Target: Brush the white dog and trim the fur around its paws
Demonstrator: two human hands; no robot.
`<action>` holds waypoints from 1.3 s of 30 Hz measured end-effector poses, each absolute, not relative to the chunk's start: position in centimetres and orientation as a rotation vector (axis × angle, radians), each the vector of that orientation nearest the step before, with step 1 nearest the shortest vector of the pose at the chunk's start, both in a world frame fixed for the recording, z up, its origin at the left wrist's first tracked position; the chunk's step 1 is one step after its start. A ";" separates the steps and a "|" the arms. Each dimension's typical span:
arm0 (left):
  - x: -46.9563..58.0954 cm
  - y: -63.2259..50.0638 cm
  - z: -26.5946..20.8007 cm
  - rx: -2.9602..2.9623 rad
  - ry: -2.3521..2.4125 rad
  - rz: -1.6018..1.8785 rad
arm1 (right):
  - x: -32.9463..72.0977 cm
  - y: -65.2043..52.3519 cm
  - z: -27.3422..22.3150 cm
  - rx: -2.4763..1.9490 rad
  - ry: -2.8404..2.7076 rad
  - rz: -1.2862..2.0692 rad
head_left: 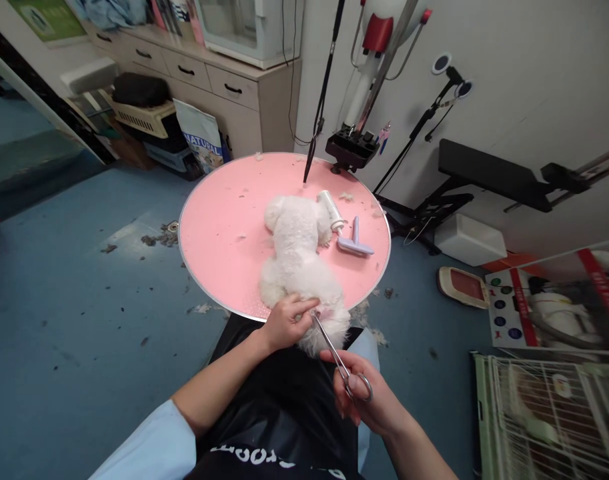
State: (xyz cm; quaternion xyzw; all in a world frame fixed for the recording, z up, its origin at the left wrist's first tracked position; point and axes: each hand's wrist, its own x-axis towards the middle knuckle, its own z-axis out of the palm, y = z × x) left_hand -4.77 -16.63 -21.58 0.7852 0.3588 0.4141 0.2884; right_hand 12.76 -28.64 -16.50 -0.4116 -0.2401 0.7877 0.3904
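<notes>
A fluffy white dog (297, 247) lies on the round pink grooming table (219, 227), its rear towards me and its head at the far side. My left hand (287, 321) rests on its hindquarters, with index finger and thumb closed in on the fur around a pinkish patch. In my right hand (361, 387) is a long metal hemostat (331, 347), held by its ring handles. The tip points at the pinkish patch near my left thumb; its very end is too small to make out.
A white bottle (330, 210) and a lilac grooming rake (355, 245) lie right of the dog. A black strap (324, 87) hangs above the table's far edge. Fur clumps (161, 237) litter the blue floor. A wire cage (549, 413) stands at the lower right.
</notes>
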 end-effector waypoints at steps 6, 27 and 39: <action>-4.8 -16.6 -21.7 2.098 0.951 1.131 | 13.5 -28.9 -16.5 -1.005 -0.624 2.006; -4.6 -16.5 -21.6 2.068 0.926 1.053 | 13.4 -28.7 -17.6 -1.066 -0.643 1.985; -4.6 -16.5 -21.7 2.054 0.918 1.072 | 14.0 -29.1 -17.2 -1.058 -0.697 2.015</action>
